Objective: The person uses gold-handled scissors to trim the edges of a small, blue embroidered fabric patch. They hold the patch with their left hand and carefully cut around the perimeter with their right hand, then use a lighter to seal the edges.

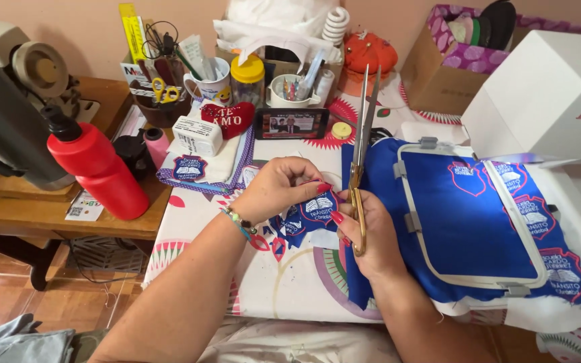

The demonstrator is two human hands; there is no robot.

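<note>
Left hand (274,188) pinches a blue embroidered patch (317,210) just left of the hooped blue fabric (465,222); right hand (371,238) grips gold-handled scissors (360,144), blades open, points upward.

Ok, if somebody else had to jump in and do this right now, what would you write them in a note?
Left hand: pinches a blue embroidered patch above the patterned tablecloth.
Right hand: holds gold-handled scissors, blades open, tips up.
More patches hang joined below the held one.
Done: one cut patch lies on the cloth stack by the red bottle.
Left: the stitched patches on the blue fabric in the embroidery hoop are uncut.
</note>
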